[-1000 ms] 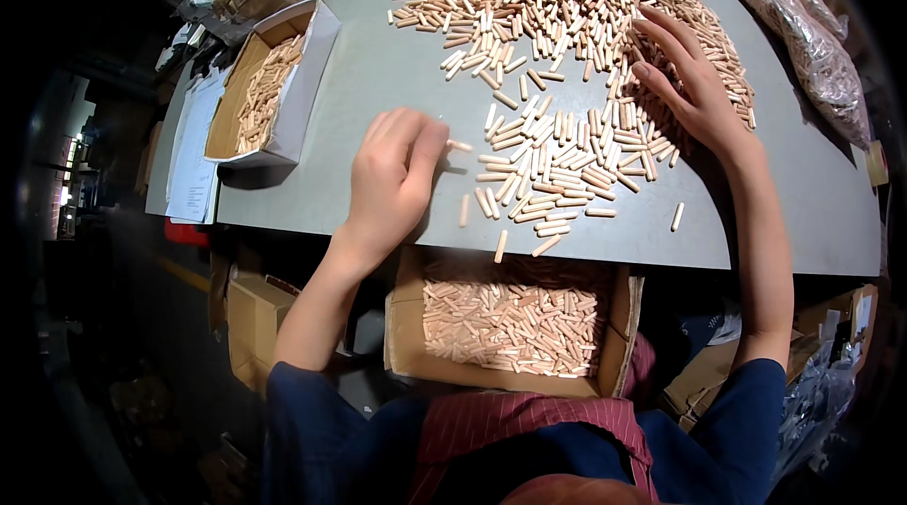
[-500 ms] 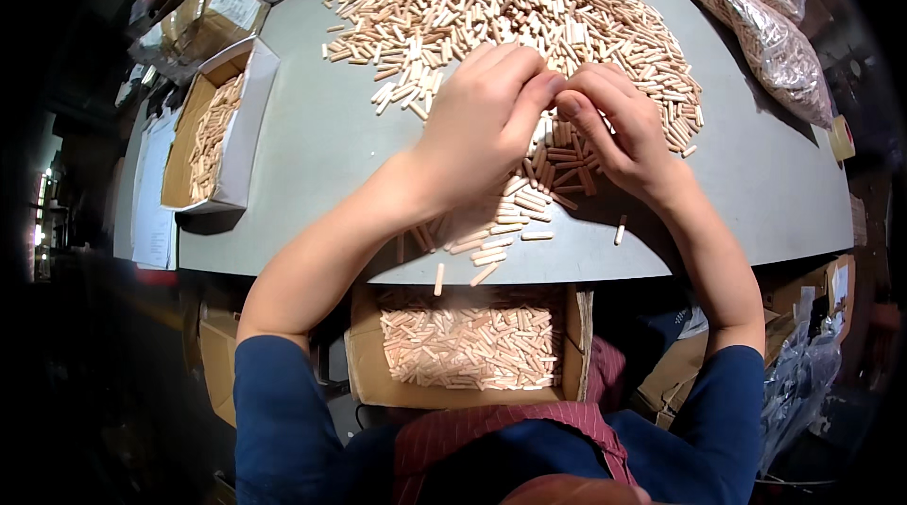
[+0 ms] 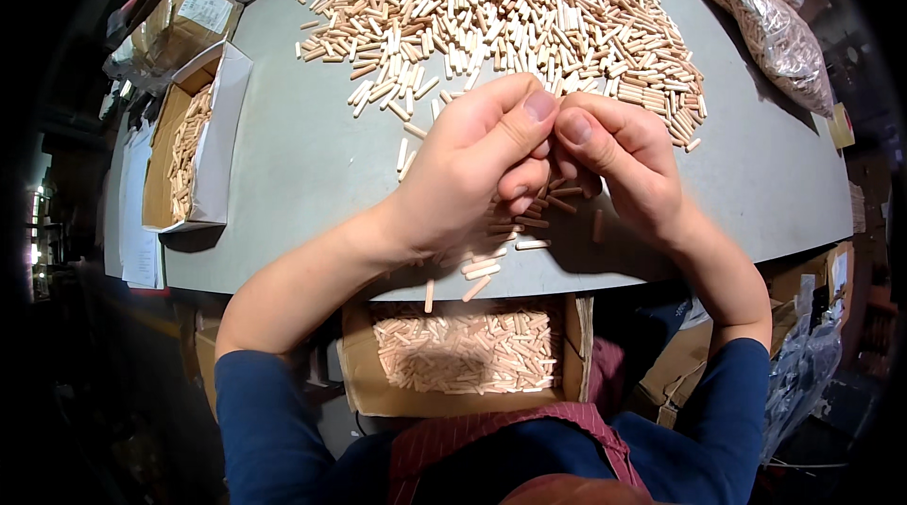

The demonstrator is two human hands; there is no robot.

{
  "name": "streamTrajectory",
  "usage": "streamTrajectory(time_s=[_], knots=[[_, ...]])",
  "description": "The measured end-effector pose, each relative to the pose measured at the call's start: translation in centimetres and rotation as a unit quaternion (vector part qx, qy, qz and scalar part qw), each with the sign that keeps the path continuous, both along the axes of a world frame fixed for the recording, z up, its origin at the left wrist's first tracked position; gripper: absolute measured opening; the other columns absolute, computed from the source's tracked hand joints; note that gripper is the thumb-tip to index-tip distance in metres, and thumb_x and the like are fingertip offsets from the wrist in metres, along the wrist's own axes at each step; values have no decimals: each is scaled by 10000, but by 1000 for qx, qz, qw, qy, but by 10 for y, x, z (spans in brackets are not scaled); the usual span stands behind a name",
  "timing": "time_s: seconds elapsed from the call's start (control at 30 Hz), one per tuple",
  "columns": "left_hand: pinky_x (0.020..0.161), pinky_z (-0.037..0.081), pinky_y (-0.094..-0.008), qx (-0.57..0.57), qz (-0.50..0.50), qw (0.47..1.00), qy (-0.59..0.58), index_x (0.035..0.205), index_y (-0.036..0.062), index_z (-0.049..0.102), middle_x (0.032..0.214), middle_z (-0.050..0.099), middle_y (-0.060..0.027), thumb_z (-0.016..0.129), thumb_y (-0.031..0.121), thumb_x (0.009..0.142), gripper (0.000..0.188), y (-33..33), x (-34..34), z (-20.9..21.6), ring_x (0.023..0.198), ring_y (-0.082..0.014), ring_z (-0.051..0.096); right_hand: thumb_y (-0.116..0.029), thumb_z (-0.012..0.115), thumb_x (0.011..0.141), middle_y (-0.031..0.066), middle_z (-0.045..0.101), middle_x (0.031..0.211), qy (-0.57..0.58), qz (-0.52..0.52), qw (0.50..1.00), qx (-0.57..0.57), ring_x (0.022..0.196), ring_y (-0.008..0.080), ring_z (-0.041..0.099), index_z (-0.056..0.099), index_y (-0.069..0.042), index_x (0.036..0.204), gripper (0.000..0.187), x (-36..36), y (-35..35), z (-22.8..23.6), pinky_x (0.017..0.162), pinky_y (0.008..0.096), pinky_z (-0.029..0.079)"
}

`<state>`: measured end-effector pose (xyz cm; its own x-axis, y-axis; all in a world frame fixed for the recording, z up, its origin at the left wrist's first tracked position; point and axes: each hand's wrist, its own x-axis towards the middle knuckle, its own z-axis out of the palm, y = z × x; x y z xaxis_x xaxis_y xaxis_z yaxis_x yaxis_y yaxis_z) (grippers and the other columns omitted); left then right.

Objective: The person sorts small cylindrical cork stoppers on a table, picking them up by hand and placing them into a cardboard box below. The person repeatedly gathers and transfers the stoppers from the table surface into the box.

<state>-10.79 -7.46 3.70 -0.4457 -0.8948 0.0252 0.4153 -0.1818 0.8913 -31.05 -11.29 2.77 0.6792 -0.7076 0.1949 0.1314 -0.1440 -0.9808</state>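
Observation:
My left hand (image 3: 477,151) and my right hand (image 3: 624,155) meet over the table, thumb tips side by side and fingers curled in. Both are closed in a pinch; whatever sits between the fingertips is hidden or too small to make out. Just beyond them spreads a big heap of small wooden dowel pins (image 3: 501,18). Under and in front of my hands lie more loose dowels (image 3: 482,270), some in shadow, reaching the table's near edge.
Below the near edge of the grey table (image 3: 302,165) stands a cardboard box (image 3: 444,404) full of dowels. A white box (image 3: 210,160) at the left holds more. Bulging clear bags of dowels (image 3: 756,23) lie at the right, near a tape roll (image 3: 839,125).
Both hands have drawn back from the heap toward me and appear raised, still pinched together. The view has shifted slightly. Some loose dowels near the front edge are now hidden by my hands.

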Motion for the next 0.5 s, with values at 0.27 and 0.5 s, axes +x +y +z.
streamTrajectory(time_s=[0.27, 0.5], knots=[[492, 384, -218, 25, 20, 999, 13, 944, 65, 533, 665, 509, 6, 497, 341, 1131, 335, 4, -1, -2, 534, -55, 451, -302, 545, 1112, -18, 596, 758, -63, 13, 989, 133, 589, 33, 446, 678, -15, 1000, 335, 4, 3, -2, 518, 209, 331], [570, 404, -222, 0, 39, 999, -15, 941, 62, 543, 810, 583, -28, 470, 323, 1135, 334, -2, -1, -10, 623, -60, 507, -317, 491, 1123, 99, 666, 867, -110, 62, 974, 187, 915, 242, 750, 620, 8, 931, 399, 4, -8, -6, 795, 292, 537]])
